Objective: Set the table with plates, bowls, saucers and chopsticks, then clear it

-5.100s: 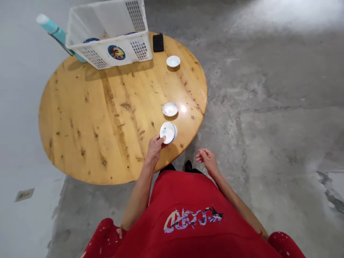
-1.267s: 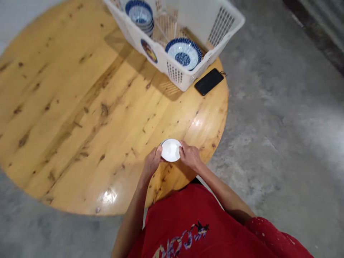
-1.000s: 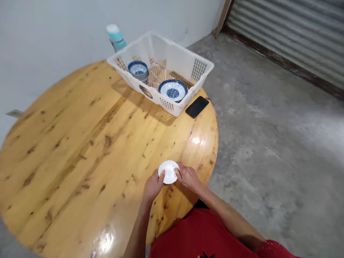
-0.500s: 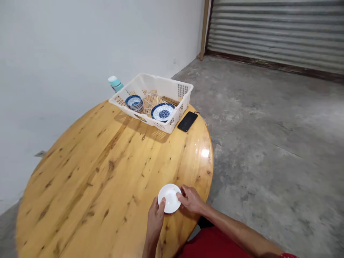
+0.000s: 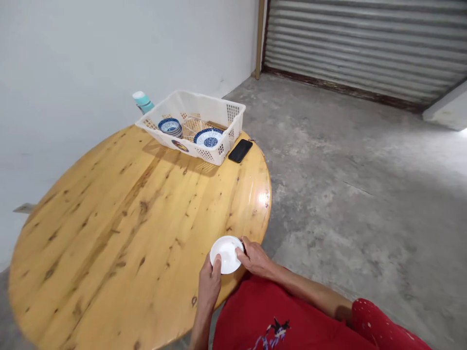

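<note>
A small white dish (image 5: 225,253) is held over the near edge of the round wooden table (image 5: 120,218). My left hand (image 5: 209,284) grips its near-left rim with the thumb on top. My right hand (image 5: 255,257) pinches its right rim, fingers curled. Whether one dish or a stack is held I cannot tell. At the far side stands a white plastic basket (image 5: 222,116). Inside the basket sit a stack of blue patterned bowls (image 5: 170,127) and a blue patterned plate (image 5: 209,138).
A black phone (image 5: 240,150) lies on the table beside the basket. A teal bottle (image 5: 143,102) stands behind the basket against the white wall. Grey concrete floor spreads to the right, ending at a metal roller shutter (image 5: 365,43).
The two other white dishes on the table five seconds ago are gone from it. My right hand has joined the left on the dish. The view has lifted, showing wall and shutter.
</note>
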The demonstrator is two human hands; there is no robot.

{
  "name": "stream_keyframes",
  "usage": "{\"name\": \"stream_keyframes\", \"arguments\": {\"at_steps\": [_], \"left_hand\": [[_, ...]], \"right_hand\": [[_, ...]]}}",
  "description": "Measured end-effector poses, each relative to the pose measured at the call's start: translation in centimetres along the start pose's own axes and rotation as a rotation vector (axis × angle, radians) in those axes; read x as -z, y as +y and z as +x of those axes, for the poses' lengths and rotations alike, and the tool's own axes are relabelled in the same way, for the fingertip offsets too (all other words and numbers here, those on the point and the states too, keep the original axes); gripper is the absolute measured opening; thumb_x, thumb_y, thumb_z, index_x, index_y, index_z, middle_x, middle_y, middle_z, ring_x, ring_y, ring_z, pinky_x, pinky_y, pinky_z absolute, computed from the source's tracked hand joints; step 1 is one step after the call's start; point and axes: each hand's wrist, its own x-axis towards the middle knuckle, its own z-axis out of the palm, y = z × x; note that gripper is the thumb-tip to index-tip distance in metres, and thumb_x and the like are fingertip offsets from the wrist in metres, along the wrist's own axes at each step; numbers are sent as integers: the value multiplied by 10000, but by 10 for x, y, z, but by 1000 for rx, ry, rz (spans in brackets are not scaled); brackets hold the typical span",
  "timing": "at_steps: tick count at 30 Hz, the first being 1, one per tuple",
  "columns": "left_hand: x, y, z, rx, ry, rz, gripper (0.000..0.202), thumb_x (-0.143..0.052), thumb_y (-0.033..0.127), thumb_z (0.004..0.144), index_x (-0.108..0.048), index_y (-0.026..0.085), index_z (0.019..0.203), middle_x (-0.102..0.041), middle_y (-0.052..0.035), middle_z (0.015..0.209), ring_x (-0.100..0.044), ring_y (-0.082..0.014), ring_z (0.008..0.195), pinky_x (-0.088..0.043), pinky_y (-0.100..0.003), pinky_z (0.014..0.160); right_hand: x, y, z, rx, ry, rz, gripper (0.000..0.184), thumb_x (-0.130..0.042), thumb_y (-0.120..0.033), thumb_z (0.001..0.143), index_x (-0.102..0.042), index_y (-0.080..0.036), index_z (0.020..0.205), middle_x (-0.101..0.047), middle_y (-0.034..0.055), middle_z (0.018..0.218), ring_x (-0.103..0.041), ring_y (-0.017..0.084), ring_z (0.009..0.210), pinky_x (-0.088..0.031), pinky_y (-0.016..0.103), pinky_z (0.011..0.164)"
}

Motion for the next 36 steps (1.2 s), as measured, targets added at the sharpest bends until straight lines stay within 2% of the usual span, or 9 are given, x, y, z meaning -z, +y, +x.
{"name": "stream_keyframes", "arguments": {"at_steps": [3, 8, 13, 16, 21, 27, 31, 34, 36], "left_hand": [[-3, -7, -5, -15, -29, -28, 578, -496, 609, 850, -655, 108, 1091, -726, -147, 1016, -693, -269, 906, -559, -362, 794], [-9, -8, -6, -51, -84, -2, 522, -501, 586, 837, -677, 125, 1008, -735, -127, 938, -697, -264, 869, -559, -358, 785], [-20, 4, 7, -70, -109, 74, 512, -480, 564, 860, -667, 130, 1057, -739, -123, 965, -694, -270, 898, -544, -364, 802], [-39, 15, 23, -85, -125, 131, 515, -442, 555, 883, -655, 122, 1064, -730, -129, 972, -685, -264, 882, -533, -366, 791], [-104, 47, 57, -104, -185, 176, 505, -400, 518, 916, -636, 114, 1106, -720, -118, 942, -667, -235, 810, -516, -333, 715], [-210, 114, 90, -100, -203, 149, 457, -427, 495, 918, -644, 136, 1101, -727, -106, 966, -677, -227, 856, -514, -318, 756], [-273, 153, 105, -37, -272, 110, 455, -424, 505, 934, -623, 154, 1144, -717, -76, 874, -659, -196, 702, -506, -294, 650], [-303, 172, 115, 3, -281, 121, 463, -432, 519, 941, -597, 167, 1192, -700, -50, 811, -630, -176, 612, -490, -279, 603], [-312, 182, 122, 29, -258, 130, 467, -436, 524, 943, -592, 166, 1199, -698, -50, 822, -631, -175, 622, -488, -274, 602]], "right_hand": [[-8, 2, -14, -3, 48, 40, 369, -421, -335, 963, -544, -102, 1222, -710, 125, 982, -648, 222, 830, -436, 297, 740], [-9, 9, -24, -75, 104, 94, 313, -446, -322, 933, -602, -131, 1126, -702, 80, 891, -619, 193, 746, -446, 275, 687], [6, 17, -19, -89, 167, 163, 260, -455, -331, 913, -614, -148, 1005, -663, 43, 816, -579, 162, 693, -420, 250, 635], [26, 29, -11, -89, 204, 221, 268, -455, -348, 905, -616, -150, 984, -645, 35, 786, -562, 152, 662, -414, 248, 619], [86, 73, 5, -118, 245, 300, 320, -457, -380, 889, -635, -144, 1012, -634, 30, 747, -552, 150, 617, -412, 247, 581], [197, 139, 18, -122, 248, 244, 390, -431, -405, 895, -644, -146, 1095, -668, 43, 778, -588, 171, 653, -435, 266, 633], [265, 178, 24, -161, 221, 209, 431, -426, -427, 892, -634, -133, 1129, -689, 69, 819, -613, 191, 688, -448, 274, 646], [297, 198, 34, -196, 168, 211, 457, -420, -427, 889, -631, -124, 1157, -688, 72, 802, -607, 190, 658, -434, 265, 601], [311, 205, 45, -192, 141, 207, 460, -414, -424, 888, -637, -118, 1149, -691, 78, 809, -603, 189, 651, -429, 266, 594]]}}
